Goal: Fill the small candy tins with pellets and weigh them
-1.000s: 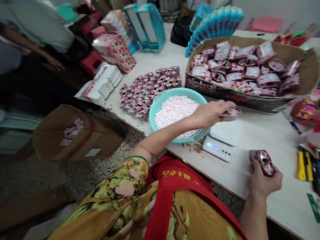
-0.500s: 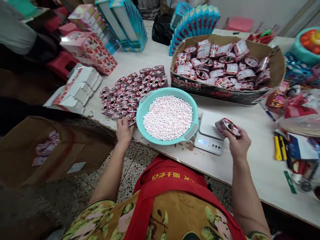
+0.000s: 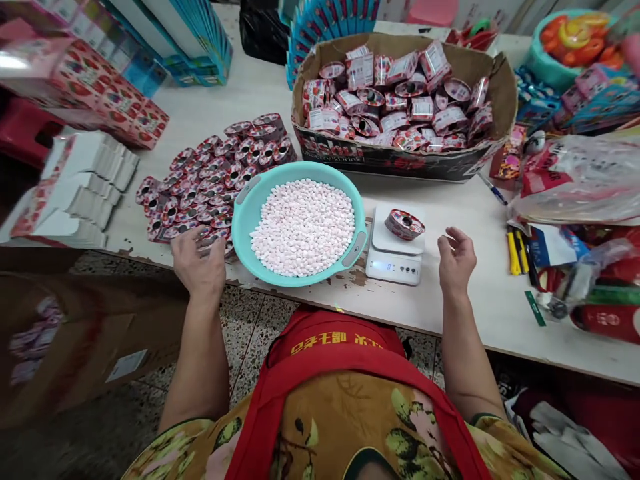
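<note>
Tin: one red printed tin (image 3: 405,224) lay flat on the scale (image 3: 395,248), mouth upward; round, so no long axis to note.
Right hand: right hand (image 3: 456,260) was released, fingers loosely curled, holding nothing; it hung just beside the scale's right edge, apart from it.
Bearing: the tin lay forward and to the left of the right hand, near.
Left hand: left hand (image 3: 200,261) rested palm down on the near edge of the tin pile (image 3: 210,177) at the counter (image 3: 280,127) rim; whether it gripped a tin could not be told.
Between hands: bowl (image 3: 248,212) of pale pellets (image 3: 303,227) sat touching the scale's left side.
Nearer hand: right, clearly; the left was well apart from the scale, beyond the bowl.
Stock: box (image 3: 400,160) of tins stood behind the scale.
</note>
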`<state>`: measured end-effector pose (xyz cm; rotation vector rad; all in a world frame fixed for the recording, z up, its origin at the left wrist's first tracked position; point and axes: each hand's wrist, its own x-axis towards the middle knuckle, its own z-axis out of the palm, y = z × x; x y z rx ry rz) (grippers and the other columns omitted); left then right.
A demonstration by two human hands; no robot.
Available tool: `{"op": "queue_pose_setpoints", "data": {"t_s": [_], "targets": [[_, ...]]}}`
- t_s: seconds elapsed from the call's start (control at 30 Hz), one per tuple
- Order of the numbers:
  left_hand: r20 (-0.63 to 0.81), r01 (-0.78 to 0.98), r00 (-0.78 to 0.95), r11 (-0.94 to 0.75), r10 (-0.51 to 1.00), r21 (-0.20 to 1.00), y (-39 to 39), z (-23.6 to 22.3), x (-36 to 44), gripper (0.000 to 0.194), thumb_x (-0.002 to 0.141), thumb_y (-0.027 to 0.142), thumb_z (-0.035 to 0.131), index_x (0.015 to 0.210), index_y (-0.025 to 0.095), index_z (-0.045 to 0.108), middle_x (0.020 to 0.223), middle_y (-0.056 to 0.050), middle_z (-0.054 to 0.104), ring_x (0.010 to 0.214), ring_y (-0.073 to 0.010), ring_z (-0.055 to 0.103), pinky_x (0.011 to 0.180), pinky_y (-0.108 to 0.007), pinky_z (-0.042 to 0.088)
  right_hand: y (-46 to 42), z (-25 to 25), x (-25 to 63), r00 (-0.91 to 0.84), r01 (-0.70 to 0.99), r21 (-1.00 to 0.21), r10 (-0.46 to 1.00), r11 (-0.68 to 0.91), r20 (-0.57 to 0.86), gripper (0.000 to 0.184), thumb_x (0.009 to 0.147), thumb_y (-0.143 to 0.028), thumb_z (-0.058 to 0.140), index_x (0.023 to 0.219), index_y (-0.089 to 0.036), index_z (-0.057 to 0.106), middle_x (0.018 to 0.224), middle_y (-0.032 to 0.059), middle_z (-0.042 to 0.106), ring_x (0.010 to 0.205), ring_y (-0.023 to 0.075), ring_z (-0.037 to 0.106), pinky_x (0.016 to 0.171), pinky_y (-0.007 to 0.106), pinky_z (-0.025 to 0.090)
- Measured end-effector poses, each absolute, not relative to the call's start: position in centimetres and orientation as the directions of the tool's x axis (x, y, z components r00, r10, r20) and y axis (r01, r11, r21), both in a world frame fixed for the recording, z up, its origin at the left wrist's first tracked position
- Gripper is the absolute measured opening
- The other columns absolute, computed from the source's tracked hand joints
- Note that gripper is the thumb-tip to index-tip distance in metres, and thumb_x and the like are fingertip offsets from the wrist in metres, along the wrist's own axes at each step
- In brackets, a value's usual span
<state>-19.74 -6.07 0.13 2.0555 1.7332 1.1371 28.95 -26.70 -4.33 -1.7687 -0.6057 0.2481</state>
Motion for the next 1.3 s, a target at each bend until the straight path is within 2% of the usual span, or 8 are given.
{"op": "queue_pose_setpoints", "data": {"t_s": [0.07, 0.2, 0.5, 0.83, 0.93, 1.07, 1.2, 1.3], "targets": [[0.497, 0.745, -0.035, -0.309, 0.867, 0.591, -5.9, 1.2, -17.6, 0.032, 0.087, 0.033, 0.071, 0.116, 0.019, 0.071, 0.117, -0.009, 0.064, 0.088, -0.0199, 0.065, 0.085, -0.042, 0.059, -28.8, -4.6, 29.0, 0.885, 0.252, -0.947, 0.444, -0.201, 0.142, 0.050, 0.082, -0.054, 0.072, 0.117, -0.019, 0.067, 0.125, 0.0132, 0.071, 0.104, 0.0221, 0.068, 0.092, 0.041, 0.055], [0.520, 0.690, 0.142, -0.461, 0.842, 0.558, -5.5, 2.7, -13.0, 0.023, 0.089, 0.034, 0.066, 0.102, 0.017, 0.075, 0.101, -0.008, 0.071, 0.080, -0.0163, 0.065, 0.080, -0.035, 0.058, -32.2, -5.6, 28.9, 0.923, 0.224, -0.943, 0.365, -0.246, 0.124, 0.050, 0.080, -0.056, 0.074, 0.111, -0.018, 0.068, 0.117, 0.0123, 0.072, 0.101, 0.0218, 0.069, 0.091, 0.041, 0.056], [0.298, 0.613, 0.535, -0.606, 0.791, 0.507, -5.0, 3.0, -5.1, 0.027, 0.096, 0.041, 0.057, 0.100, 0.020, 0.074, 0.101, -0.007, 0.078, 0.093, -0.0211, 0.070, 0.090, -0.037, 0.056, -34.1, -7.0, 29.5, 0.937, 0.176, -0.959, 0.337, -0.221, 0.094, 0.048, 0.077, -0.054, 0.078, 0.106, -0.017, 0.070, 0.107, 0.0108, 0.074, 0.101, 0.0230, 0.071, 0.096, 0.044, 0.057], [0.268, 0.617, 0.509, -0.564, 0.818, 0.549, -4.7, 2.2, -6.1, 0.031, 0.096, 0.042, 0.058, 0.100, 0.018, 0.076, 0.103, -0.008, 0.079, 0.090, -0.0205, 0.070, 0.088, -0.036, 0.057, -33.5, -6.9, 28.8, 0.930, 0.140, -0.970, 0.361, -0.199, 0.060, 0.048, 0.075, -0.056, 0.078, 0.102, -0.017, 0.070, 0.103, 0.0106, 0.074, 0.101, 0.0245, 0.071, 0.098, 0.047, 0.057], [0.269, 0.575, 0.533, -0.577, 0.802, 0.580, -4.4, 2.0, -5.5, 0.027, 0.095, 0.039, 0.061, 0.101, 0.018, 0.076, 0.104, -0.008, 0.079, 0.088, -0.0195, 0.071, 0.087, -0.035, 0.057, -31.9, -6.1, 28.2, 0.908, 0.185, -0.954, 0.412, -0.236, 0.075, 0.051, 0.075, -0.053, 0.079, 0.111, -0.018, 0.068, 0.112, 0.0121, 0.073, 0.105, 0.0257, 0.070, 0.096, 0.047, 0.056], [0.308, 0.502, 0.557, -0.608, 0.771, 0.615, -4.5, 2.4, -2.2, 0.025, 0.096, 0.033, 0.062, 0.108, 0.016, 0.075, 0.110, -0.009, 0.078, 0.086, -0.0174, 0.072, 0.084, -0.034, 0.058, -26.7, -5.4, 27.9, 0.760, 0.413, -0.877, 0.624, -0.247, 0.182, 0.075, 0.066, -0.050, 0.086, 0.131, -0.023, 0.062, 0.136, 0.0129, 0.066, 0.125, 0.0298, 0.061, 0.103, 0.048, 0.053], [0.371, 0.386, 0.651, -0.709, 0.663, 0.590, -5.6, 3.0, 1.4, 0.029, 0.097, 0.029, 0.062, 0.123, 0.017, 0.069, 0.122, -0.012, 0.075, 0.108, -0.0220, 0.071, 0.098, -0.040, 0.058, -21.2, -4.3, 27.9, 0.709, 0.403, -0.873, 0.696, -0.276, 0.108, 0.059, 0.064, -0.055, 0.084, 0.109, -0.020, 0.071, 0.107, 0.0084, 0.074, 0.100, 0.0284, 0.068, 0.100, 0.051, 0.054], [0.442, 0.304, 0.691, -0.784, 0.573, 0.542, -6.4, 3.9, 2.8, 0.045, 0.097, 0.033, 0.064, 0.141, 0.020, 0.058, 0.140, -0.015, 0.067, 0.133, -0.0275, 0.061, 0.113, -0.049, 0.050, -19.1, -1.9, 26.9, 0.679, 0.361, -0.923, 0.716, -0.131, 0.164, 0.060, 0.063, -0.056, 0.085, 0.109, -0.020, 0.071, 0.097, 0.0051, 0.074, 0.087, 0.0252, 0.070, 0.093, 0.050, 0.058]]}}
